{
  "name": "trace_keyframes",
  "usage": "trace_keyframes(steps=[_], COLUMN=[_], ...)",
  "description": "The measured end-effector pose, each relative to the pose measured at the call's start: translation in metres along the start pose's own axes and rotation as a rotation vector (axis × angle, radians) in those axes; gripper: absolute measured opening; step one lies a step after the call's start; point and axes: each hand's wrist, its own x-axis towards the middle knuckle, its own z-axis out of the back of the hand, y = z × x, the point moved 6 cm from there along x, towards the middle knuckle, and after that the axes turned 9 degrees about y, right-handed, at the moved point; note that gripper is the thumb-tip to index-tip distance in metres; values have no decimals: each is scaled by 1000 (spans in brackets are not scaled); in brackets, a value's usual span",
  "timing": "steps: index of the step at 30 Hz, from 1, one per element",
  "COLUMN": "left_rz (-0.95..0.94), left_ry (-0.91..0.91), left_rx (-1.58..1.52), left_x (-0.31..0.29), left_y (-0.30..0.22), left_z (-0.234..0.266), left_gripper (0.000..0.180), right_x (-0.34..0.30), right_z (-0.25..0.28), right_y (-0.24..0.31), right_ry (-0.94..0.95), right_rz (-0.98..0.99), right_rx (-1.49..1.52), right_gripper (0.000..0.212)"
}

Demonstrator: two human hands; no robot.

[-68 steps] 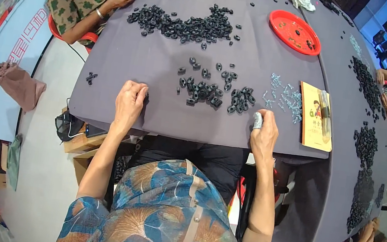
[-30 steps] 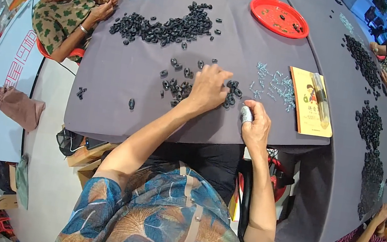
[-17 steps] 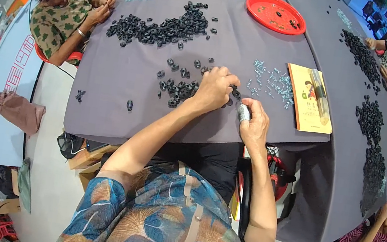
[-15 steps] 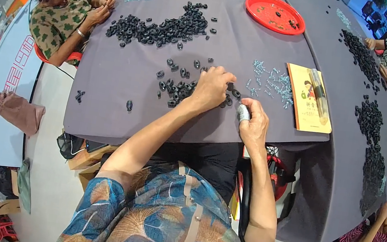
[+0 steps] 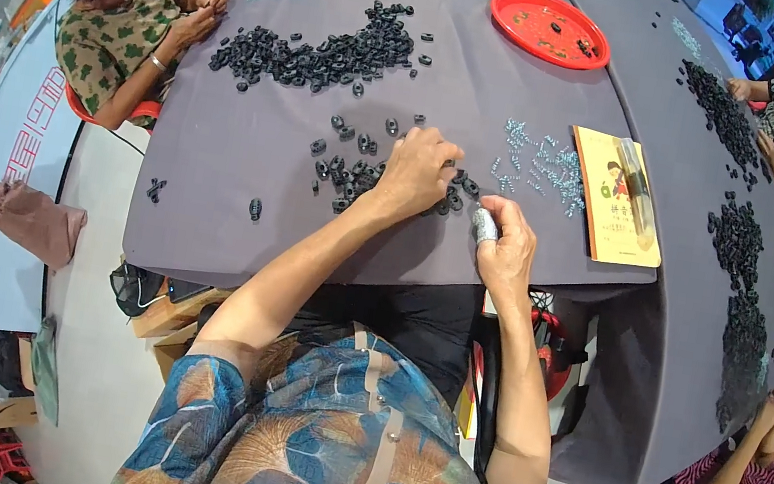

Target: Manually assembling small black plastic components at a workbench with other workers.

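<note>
grey-purple tablecloth (image 5: 209, 214) everywhere; black little parts (image 5: 346, 180) at centre; red tray (image 5: 553, 27) upper right; yellow booklet (image 5: 621, 203) right of centre; blue leafy-print shirt (image 5: 315, 443) at bottom

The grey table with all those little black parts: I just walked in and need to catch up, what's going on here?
A person seated at the grey table has the left hand down on a small heap of black parts. The right hand, a silvery cap on one finger, rests beside the heap near scattered pale screws. Other people sit around a bigger black pile.
</note>
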Motion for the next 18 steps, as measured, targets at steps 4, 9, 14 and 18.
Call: trace_keyframes(steps=[4, 9, 14, 18], left_rz=[-45, 7, -71, 176], left_ry=[63, 125, -48, -2], left_rx=[36, 55, -194, -933], left_x=[-1, 3, -8, -40], left_y=[-10, -11, -15, -15], left_z=[-3, -6, 9, 6], left_gripper=[21, 19, 15, 11], right_x=[0, 0, -1, 0], right_z=[0, -2, -2, 3], right_y=[1, -1, -3, 4], right_ry=[9, 8, -9, 2], right_rz=[6, -10, -25, 25], right_rx=[-11, 13, 76, -6], right_gripper=[21, 23, 25, 25])
